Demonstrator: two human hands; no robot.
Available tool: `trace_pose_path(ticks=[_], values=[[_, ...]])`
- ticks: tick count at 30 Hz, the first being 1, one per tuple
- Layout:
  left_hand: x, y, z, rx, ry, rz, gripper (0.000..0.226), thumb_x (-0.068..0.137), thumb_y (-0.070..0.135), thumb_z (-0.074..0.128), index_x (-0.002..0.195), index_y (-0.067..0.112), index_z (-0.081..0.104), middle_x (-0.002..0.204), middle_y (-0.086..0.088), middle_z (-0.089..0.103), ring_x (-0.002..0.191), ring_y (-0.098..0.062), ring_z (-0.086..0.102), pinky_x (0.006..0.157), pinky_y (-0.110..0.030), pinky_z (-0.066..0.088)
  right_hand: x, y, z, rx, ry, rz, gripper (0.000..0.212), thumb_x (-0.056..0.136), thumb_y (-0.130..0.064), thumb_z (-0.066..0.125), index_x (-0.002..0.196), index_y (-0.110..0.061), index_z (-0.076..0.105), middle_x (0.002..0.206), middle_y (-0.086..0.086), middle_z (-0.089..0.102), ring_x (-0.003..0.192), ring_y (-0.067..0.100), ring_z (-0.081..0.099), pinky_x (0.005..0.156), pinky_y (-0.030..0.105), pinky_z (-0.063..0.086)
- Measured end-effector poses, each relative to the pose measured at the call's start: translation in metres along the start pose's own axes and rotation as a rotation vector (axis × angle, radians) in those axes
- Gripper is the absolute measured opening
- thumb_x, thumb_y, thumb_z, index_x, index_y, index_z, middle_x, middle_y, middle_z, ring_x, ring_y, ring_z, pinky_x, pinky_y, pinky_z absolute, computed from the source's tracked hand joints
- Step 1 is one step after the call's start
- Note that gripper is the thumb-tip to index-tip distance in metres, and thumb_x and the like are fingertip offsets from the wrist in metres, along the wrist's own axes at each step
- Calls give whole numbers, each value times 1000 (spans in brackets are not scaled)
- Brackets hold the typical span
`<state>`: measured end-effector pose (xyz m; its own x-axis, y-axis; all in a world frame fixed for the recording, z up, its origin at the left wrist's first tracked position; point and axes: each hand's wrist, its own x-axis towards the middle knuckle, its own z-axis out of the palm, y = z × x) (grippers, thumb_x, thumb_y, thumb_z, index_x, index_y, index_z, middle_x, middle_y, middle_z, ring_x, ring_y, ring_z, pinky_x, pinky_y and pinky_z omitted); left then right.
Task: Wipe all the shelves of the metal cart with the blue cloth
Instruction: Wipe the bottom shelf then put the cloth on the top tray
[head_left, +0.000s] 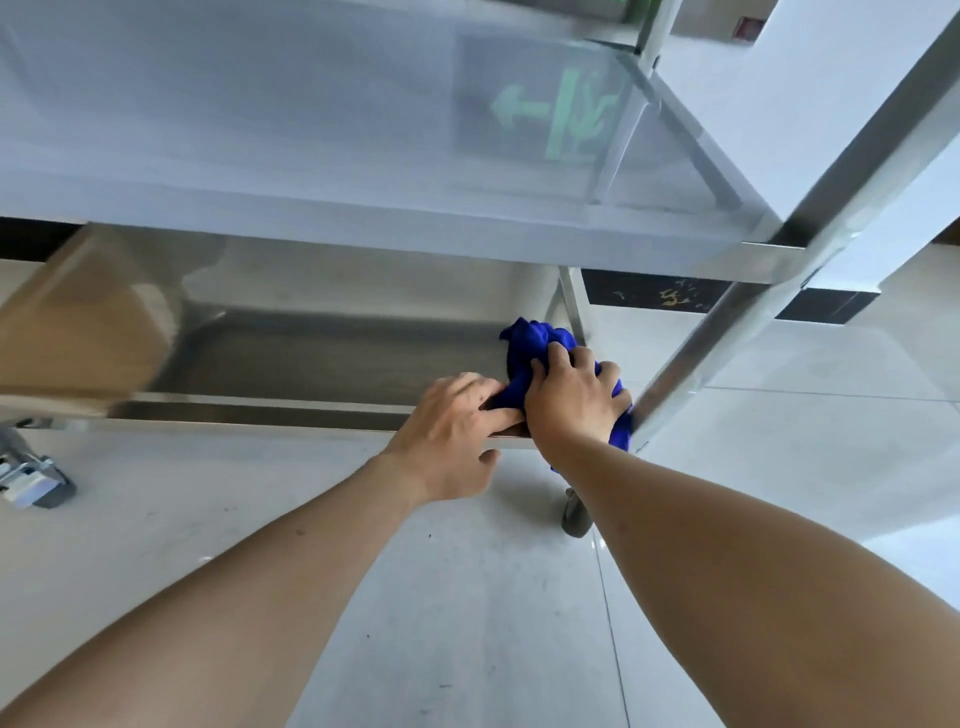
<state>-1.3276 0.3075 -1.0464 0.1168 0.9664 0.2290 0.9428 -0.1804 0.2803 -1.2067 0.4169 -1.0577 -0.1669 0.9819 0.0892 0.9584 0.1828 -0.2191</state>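
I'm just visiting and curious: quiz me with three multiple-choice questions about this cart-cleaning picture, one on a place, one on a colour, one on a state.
1. Where is the cloth?
A. top shelf
B. lower shelf, right corner
C. floor

2. What colour is it?
A. blue
B. yellow
C. white

3. What is the right hand doing?
A. hanging free
B. pointing up
C. gripping the cloth

Answers:
1 B, it lies bunched on the lower shelf beside the right post.
2 A, deep blue.
3 C, its fingers curl over the cloth, while the left hand rests on the shelf's front rim.
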Motion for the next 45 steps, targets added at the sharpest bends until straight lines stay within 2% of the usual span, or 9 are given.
trace_pose_path(ticks=[6,11,17,20,24,29,35,41,45], values=[[-32,12,-34,-30,-102,-117,51,73,22,70,124,23,64,127,-7,58,121,-28,47,101,-43,40,-29,-5,-12,-116,-54,-47,39,106,-47,28,115,-17,50,115,12,55,102,35,48,78,44,28],[-71,27,-102,-65,-197,-254,52,75,21,73,125,18,64,129,-13,60,121,-32,50,100,-45,43,-54,-20,-61,-92,-417,-67,33,105,-47,37,109,-16,47,109,13,55,93,33,51,72,40,36],[-82,58,-230,-130,-309,-446,51,86,31,64,135,22,55,141,-3,51,130,-23,40,107,-36,36,-102,-62,-182,-112,-613,-61,30,104,-47,38,102,-18,47,102,10,55,95,31,54,72,39,41],[-74,78,-311,-162,-345,-502,52,87,33,62,138,23,52,142,0,50,131,-21,38,106,-36,38,-123,-89,-260,-86,-658,-66,33,104,-47,38,109,-17,52,108,9,57,99,32,56,72,39,44],[-64,119,-421,-189,-405,-517,48,87,32,60,134,23,53,137,-1,53,127,-22,41,102,-39,41,-152,-123,-376,-89,-692,-111,39,104,-48,38,121,-17,53,116,8,57,108,29,54,70,37,39],[-38,160,-553,-147,-418,-472,39,87,31,55,124,20,57,127,-2,55,122,-24,44,97,-42,44,-165,-155,-516,-57,-645,-144,37,104,-47,38,119,-18,56,118,9,57,112,30,52,78,38,36],[2,174,-673,-30,-387,-415,42,90,28,51,130,17,53,136,-7,49,127,-27,40,100,-44,43,-150,-181,-643,0,-465,-61,38,104,-47,38,117,-16,54,103,7,49,108,31,51,76,40,39],[62,181,-723,12,-295,-306,45,91,29,53,135,19,50,137,-6,50,126,-26,42,98,-44,44,-111,-193,-705,64,-262,-22,37,103,-48,40,116,-16,55,110,10,54,104,30,50,77,41,40],[109,187,-727,11,-275,-261,45,91,28,51,135,21,50,137,-4,49,126,-25,40,99,-41,43,-66,-174,-729,53,-165,-3,36,104,-47,39,118,-17,54,114,10,55,108,30,49,87,42,40]])
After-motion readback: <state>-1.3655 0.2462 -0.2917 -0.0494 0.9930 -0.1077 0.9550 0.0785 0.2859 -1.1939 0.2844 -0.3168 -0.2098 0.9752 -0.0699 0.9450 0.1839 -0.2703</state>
